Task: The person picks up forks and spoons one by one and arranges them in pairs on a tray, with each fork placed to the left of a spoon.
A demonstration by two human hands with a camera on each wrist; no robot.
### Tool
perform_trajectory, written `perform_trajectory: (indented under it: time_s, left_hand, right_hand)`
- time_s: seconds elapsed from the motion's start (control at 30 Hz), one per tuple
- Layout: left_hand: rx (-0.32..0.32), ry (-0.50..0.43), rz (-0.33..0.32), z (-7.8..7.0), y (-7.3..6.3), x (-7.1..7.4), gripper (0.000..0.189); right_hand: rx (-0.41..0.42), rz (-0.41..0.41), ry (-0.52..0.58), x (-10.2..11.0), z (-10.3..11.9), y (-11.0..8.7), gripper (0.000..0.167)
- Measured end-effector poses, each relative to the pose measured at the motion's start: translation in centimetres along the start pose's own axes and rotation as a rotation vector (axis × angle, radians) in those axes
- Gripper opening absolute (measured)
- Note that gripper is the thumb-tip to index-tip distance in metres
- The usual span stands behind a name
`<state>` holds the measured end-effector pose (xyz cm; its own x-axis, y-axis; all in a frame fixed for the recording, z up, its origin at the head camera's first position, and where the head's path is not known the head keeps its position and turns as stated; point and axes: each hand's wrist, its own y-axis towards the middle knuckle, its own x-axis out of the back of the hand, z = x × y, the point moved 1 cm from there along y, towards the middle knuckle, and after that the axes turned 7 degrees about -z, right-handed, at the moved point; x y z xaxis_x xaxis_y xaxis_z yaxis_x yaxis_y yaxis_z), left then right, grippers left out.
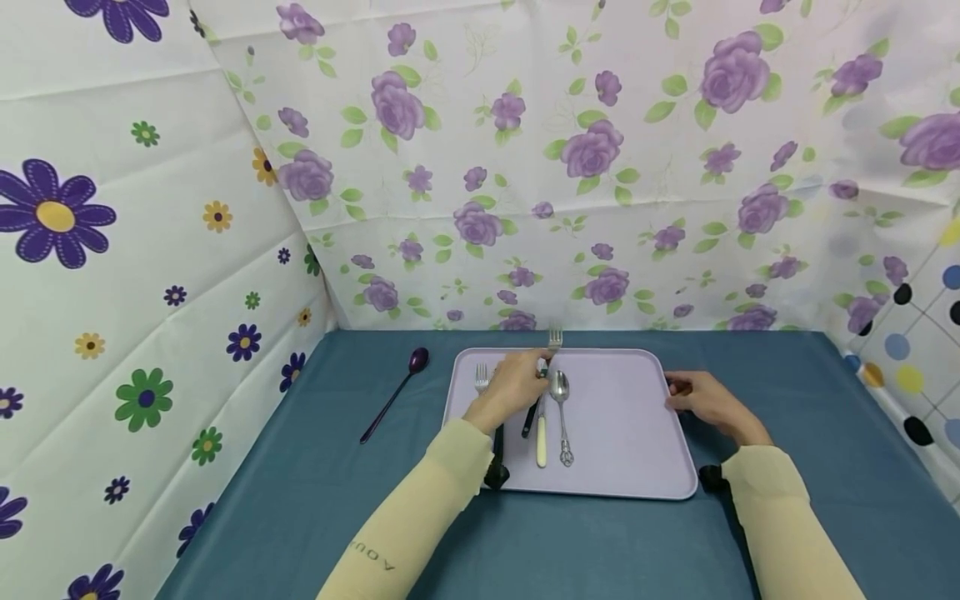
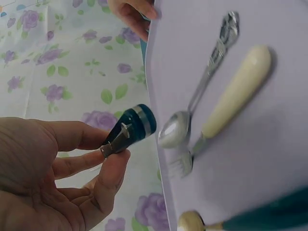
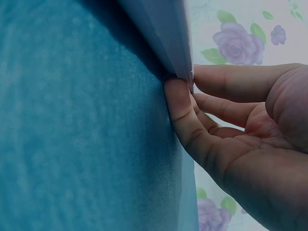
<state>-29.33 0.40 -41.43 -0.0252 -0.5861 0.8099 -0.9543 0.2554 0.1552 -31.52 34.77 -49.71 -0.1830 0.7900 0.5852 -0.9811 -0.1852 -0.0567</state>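
My left hand (image 1: 513, 383) is over the far left-middle part of a pale lilac tray (image 1: 622, 425). Its thumb and fingers pinch the metal neck of a fork (image 1: 555, 337) with a dark green, silver-banded handle (image 2: 139, 120); the tines point to the back wall. Below this hand lie an ornate silver spoon (image 1: 559, 387), a cream-handled fork (image 2: 236, 94) and a dark-green-handled spoon with a gold bowl (image 2: 191, 221). Another fork (image 1: 482, 377) is at the tray's left, partly hidden by the arm. My right hand (image 1: 708, 400) pinches the tray's right rim (image 3: 180, 43).
A dark purple spoon (image 1: 393, 396) lies left of the tray on the blue-green tablecloth (image 1: 360, 517). Flowered sheets (image 1: 480, 167) stand as walls behind and at the left, with a dotted sheet (image 1: 922, 350) at the right.
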Motion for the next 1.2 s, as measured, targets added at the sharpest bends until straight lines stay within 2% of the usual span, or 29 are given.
perform_trajectory:
  time_s: [0.17,0.33,0.5,0.67,1.0,1.2]
  left_hand:
    - [0.006,0.009,0.003,-0.8,0.2,-0.6,0.048]
    - [0.038,-0.006,-0.001,-1.2,0.2,-0.7,0.049]
    - [0.008,-0.027,0.006,-1.6,0.3,-1.1,0.050]
    - [0.017,-0.026,0.014,-2.0,0.5,-2.1,0.050]
    - [0.018,0.006,-0.022,-3.5,0.7,-3.8,0.046]
    - [0.043,-0.020,0.004,-4.2,0.8,-4.8,0.048]
  right_hand:
    - [-0.004,0.004,-0.006,-0.1,0.0,-0.1,0.061]
    - [0.000,0.006,-0.006,-0.1,0.0,0.0,0.061]
    - [0.006,0.003,-0.014,-0.1,0.1,0.1,0.061]
    - [0.007,0.005,-0.014,-0.1,0.2,-0.1,0.061]
    - [0.014,0.007,-0.019,0.0,0.5,-0.3,0.060]
    - [0.021,0.007,-0.006,0.0,0.4,-0.2,0.061]
